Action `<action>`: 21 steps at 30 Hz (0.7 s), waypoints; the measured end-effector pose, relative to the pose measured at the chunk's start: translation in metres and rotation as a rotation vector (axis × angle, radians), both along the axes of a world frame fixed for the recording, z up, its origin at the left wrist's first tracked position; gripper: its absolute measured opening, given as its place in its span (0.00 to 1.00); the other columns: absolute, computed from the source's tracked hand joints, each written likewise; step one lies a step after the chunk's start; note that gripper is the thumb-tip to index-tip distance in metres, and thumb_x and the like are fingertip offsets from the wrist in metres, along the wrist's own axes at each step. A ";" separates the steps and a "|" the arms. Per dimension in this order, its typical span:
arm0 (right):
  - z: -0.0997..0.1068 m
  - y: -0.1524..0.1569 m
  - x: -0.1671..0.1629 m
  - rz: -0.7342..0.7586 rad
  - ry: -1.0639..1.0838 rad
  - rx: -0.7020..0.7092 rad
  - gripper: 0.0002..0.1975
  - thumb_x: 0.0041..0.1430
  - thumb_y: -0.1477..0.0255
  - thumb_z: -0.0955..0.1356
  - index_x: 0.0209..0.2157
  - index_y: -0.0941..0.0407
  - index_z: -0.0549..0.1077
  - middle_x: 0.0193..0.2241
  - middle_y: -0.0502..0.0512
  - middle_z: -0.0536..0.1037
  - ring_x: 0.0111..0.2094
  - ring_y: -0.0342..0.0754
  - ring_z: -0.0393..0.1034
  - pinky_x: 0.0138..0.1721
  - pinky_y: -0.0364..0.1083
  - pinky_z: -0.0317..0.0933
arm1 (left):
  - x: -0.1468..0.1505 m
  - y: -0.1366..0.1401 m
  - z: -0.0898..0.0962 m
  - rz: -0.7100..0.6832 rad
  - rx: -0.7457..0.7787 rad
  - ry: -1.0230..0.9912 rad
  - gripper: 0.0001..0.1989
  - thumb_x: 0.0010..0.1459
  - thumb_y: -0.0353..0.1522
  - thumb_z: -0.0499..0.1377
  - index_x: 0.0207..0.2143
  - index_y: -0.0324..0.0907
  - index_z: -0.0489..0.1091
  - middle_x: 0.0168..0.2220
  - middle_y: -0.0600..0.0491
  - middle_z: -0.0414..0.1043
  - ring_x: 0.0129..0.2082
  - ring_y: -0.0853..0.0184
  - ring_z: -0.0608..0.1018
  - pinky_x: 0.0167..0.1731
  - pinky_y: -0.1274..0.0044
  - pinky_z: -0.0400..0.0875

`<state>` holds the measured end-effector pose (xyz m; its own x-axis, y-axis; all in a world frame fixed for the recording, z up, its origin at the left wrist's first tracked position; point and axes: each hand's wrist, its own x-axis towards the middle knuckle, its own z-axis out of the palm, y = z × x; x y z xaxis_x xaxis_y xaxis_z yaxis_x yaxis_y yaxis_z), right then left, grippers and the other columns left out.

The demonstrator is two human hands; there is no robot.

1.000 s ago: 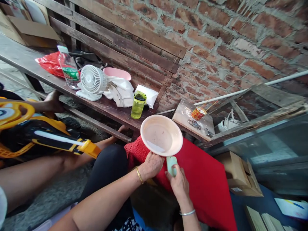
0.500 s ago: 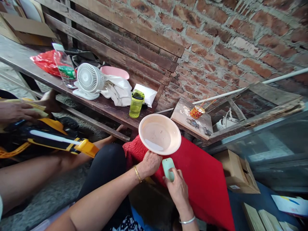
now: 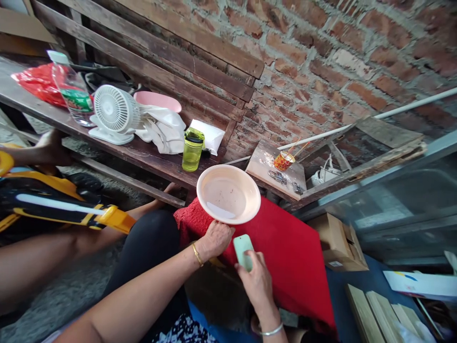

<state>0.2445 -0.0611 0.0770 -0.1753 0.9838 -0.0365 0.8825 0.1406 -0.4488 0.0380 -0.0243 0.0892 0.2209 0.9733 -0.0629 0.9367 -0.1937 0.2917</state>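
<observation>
A pale peach plastic basin (image 3: 246,188) with a little water in it stands at the edge of a red-covered table (image 3: 285,247). My left hand (image 3: 216,239), with a gold bracelet at the wrist, is closed against the near rim of the basin; its fingertips are hidden, and what they grip cannot be made out. To its right, my right hand (image 3: 256,278) grips a mint-green rounded rectangular piece (image 3: 243,250) with a small hole at one end. Thumb and fingers hold it by its lower part, just below the basin. A silver bangle circles my right wrist.
A wooden bench (image 3: 150,155) holds a green cup (image 3: 193,155), white fan (image 3: 114,109), white cloth (image 3: 166,131) and plastic bottle (image 3: 73,90). Another person's leg (image 3: 32,257) and a yellow-black object (image 3: 64,202) are at left. A cardboard box (image 3: 337,243) stands at right.
The whole view has shifted, so most things appear farther left. Both hands keep nearly the same pose by the basin, and the right still holds the mint-green piece.
</observation>
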 end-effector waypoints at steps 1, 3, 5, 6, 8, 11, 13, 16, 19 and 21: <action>-0.001 -0.001 -0.005 0.026 -0.013 0.003 0.15 0.58 0.60 0.67 0.45 0.48 0.75 0.42 0.53 0.76 0.44 0.53 0.76 0.42 0.47 0.67 | 0.001 0.001 -0.001 -0.004 0.003 0.005 0.13 0.66 0.25 0.52 0.42 0.40 0.77 0.37 0.43 0.80 0.42 0.56 0.81 0.46 0.67 0.71; -0.002 0.000 0.008 -0.019 -0.063 -0.013 0.16 0.57 0.60 0.66 0.47 0.47 0.75 0.43 0.53 0.76 0.44 0.54 0.76 0.41 0.48 0.67 | 0.002 0.001 -0.004 -0.013 0.007 0.012 0.13 0.66 0.25 0.53 0.42 0.40 0.77 0.37 0.43 0.80 0.42 0.56 0.81 0.46 0.67 0.71; 0.001 0.004 0.049 -0.160 -0.122 -0.063 0.19 0.57 0.57 0.66 0.48 0.47 0.75 0.44 0.54 0.76 0.45 0.55 0.76 0.41 0.49 0.67 | 0.004 0.001 -0.007 -0.020 0.021 0.012 0.13 0.66 0.26 0.52 0.42 0.40 0.77 0.37 0.43 0.79 0.42 0.56 0.81 0.47 0.66 0.71; 0.003 0.005 0.077 -0.252 -0.148 -0.093 0.21 0.56 0.55 0.66 0.49 0.47 0.75 0.44 0.55 0.76 0.44 0.57 0.76 0.40 0.51 0.67 | 0.005 0.001 -0.009 -0.023 0.036 0.009 0.13 0.66 0.26 0.52 0.42 0.41 0.77 0.37 0.43 0.79 0.43 0.56 0.81 0.48 0.66 0.70; 0.007 0.007 0.136 -0.436 -0.187 -0.149 0.26 0.54 0.49 0.65 0.50 0.47 0.75 0.44 0.58 0.77 0.43 0.59 0.76 0.41 0.53 0.67 | 0.006 -0.001 -0.012 -0.029 0.061 0.001 0.12 0.67 0.26 0.53 0.42 0.41 0.77 0.39 0.43 0.79 0.44 0.56 0.81 0.49 0.66 0.70; 0.014 0.006 0.200 -0.658 -0.256 -0.166 0.29 0.52 0.45 0.64 0.49 0.47 0.76 0.40 0.64 0.77 0.39 0.62 0.76 0.41 0.57 0.67 | 0.007 -0.003 -0.013 -0.032 0.083 -0.018 0.12 0.67 0.27 0.53 0.42 0.41 0.77 0.39 0.43 0.79 0.44 0.56 0.80 0.50 0.66 0.69; 0.016 0.004 0.207 -0.705 -0.273 -0.131 0.30 0.53 0.44 0.63 0.48 0.48 0.76 0.40 0.66 0.77 0.37 0.64 0.75 0.40 0.60 0.67 | 0.007 -0.004 -0.012 -0.030 0.088 -0.025 0.11 0.67 0.27 0.54 0.43 0.41 0.77 0.39 0.43 0.78 0.44 0.56 0.80 0.51 0.65 0.69; 0.010 -0.002 0.157 -0.552 -0.139 -0.053 0.31 0.52 0.44 0.64 0.48 0.50 0.76 0.42 0.64 0.77 0.40 0.63 0.76 0.40 0.58 0.69 | 0.006 -0.004 -0.008 -0.053 0.076 -0.011 0.11 0.67 0.27 0.54 0.43 0.41 0.76 0.40 0.43 0.78 0.45 0.56 0.80 0.51 0.65 0.69; -0.002 -0.010 0.077 -0.250 0.042 0.020 0.23 0.53 0.52 0.67 0.46 0.49 0.76 0.43 0.57 0.78 0.43 0.57 0.76 0.42 0.51 0.69 | 0.007 -0.002 -0.005 -0.095 0.067 0.019 0.12 0.68 0.26 0.53 0.44 0.40 0.76 0.42 0.42 0.78 0.46 0.55 0.79 0.52 0.65 0.69; -0.007 -0.013 0.040 -0.092 0.087 0.048 0.17 0.55 0.58 0.68 0.44 0.47 0.77 0.41 0.53 0.78 0.43 0.53 0.76 0.43 0.48 0.69 | 0.007 -0.001 -0.005 -0.116 0.059 0.039 0.12 0.68 0.26 0.52 0.44 0.39 0.76 0.43 0.42 0.77 0.46 0.55 0.79 0.51 0.64 0.69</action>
